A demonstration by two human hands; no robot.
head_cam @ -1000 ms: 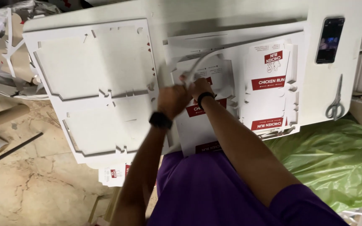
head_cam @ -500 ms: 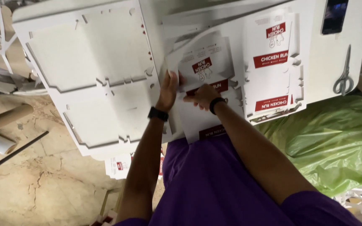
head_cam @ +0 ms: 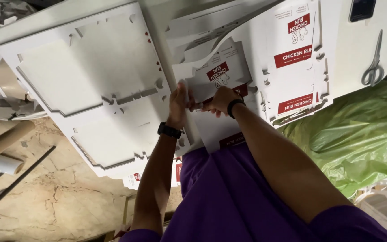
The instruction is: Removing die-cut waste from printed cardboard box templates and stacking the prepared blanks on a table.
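Note:
My left hand (head_cam: pixel 178 104) grips the left edge of a white die-cut carton blank (head_cam: pixel 216 74) with a red label, lifted and bent off a stack of printed blanks (head_cam: pixel 294 67) on the white table (head_cam: pixel 350 49). My right hand (head_cam: pixel 219 99) pinches the same blank's lower edge, just right of the left hand. A black band sits on each wrist. To the left lies a stack of plain white die-cut sheets (head_cam: pixel 90 89), print side down.
Scissors (head_cam: pixel 372 67) and a dark phone (head_cam: pixel 362 9) lie on the table at the right. Green plastic sheeting (head_cam: pixel 359 134) is bunched below the table's right side. Cardboard tubes (head_cam: pixel 3 148) and dark rods lie on the stone floor at left.
Both hands have shifted left and down on the blank, and its upper part has been lifted and bent further. The camera has moved closer.

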